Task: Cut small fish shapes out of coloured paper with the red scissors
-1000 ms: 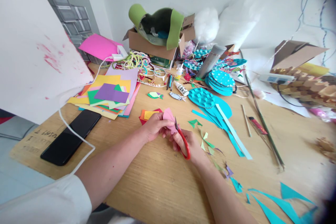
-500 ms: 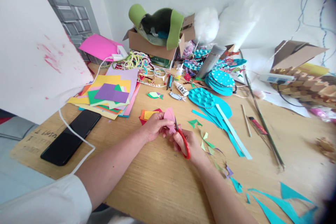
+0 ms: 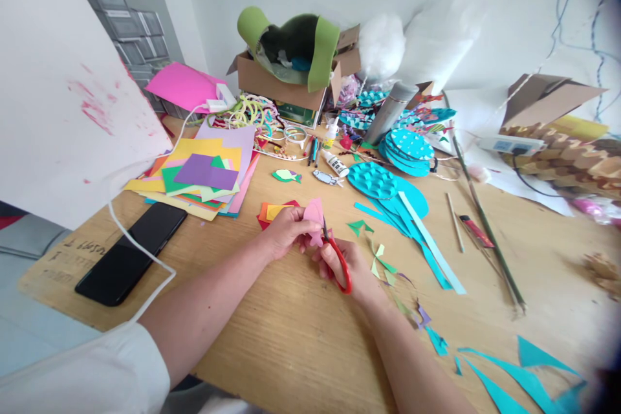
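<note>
Between thumb and fingers, my left hand (image 3: 290,231) pinches a piece of pink paper (image 3: 314,212) with a rounded, fish-like outline. My right hand (image 3: 352,268) grips red-handled scissors (image 3: 345,272), whose dark blades lie against the paper's right edge. A small pink offcut shows beside the blades. Just behind my left hand lie small red, orange and yellow paper pieces (image 3: 279,211). Farther back are a green paper fish (image 3: 286,176) and a white paper fish (image 3: 326,177). Green paper scraps (image 3: 359,228) lie right of the scissors.
Coloured paper sheets (image 3: 206,171) and a black phone (image 3: 130,253) lie at left, a white cable crossing the phone. Blue paper ovals and strips (image 3: 412,197), a glue bottle (image 3: 336,164), a steel flask (image 3: 392,113) and a long stick (image 3: 485,213) occupy the right. Blue scraps (image 3: 528,375) lie nearest.
The pink paper has turned slightly in my left hand, and the offcut by the blades has shifted a little. Both hands stay in nearly the same place.
</note>
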`<state>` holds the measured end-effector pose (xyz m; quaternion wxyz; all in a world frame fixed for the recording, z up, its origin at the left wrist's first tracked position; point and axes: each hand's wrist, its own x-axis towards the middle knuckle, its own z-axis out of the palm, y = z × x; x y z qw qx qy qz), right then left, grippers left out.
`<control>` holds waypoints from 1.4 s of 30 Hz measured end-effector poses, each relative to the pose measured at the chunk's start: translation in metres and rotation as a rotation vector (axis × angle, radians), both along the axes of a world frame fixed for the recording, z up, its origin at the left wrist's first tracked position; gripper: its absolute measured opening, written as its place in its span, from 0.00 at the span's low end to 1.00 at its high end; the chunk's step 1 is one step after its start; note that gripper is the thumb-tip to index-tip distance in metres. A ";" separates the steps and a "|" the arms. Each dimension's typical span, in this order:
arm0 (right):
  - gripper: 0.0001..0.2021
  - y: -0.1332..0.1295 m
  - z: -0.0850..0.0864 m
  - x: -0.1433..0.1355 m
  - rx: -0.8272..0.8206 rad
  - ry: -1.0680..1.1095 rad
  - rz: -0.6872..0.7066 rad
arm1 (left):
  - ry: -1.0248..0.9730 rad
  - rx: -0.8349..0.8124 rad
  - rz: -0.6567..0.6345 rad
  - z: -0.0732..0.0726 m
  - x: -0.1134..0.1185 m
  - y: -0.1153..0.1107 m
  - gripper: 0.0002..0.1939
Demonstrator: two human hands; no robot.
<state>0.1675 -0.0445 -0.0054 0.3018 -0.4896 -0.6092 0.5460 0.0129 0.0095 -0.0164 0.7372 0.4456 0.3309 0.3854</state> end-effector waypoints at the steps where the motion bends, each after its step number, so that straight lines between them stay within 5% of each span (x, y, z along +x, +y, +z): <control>1: 0.32 0.000 0.001 0.000 -0.001 -0.002 -0.002 | 0.002 0.000 0.001 0.000 0.000 0.000 0.10; 42: 0.32 0.002 0.002 -0.001 0.000 -0.011 -0.015 | 0.003 -0.027 0.048 -0.001 0.001 0.001 0.11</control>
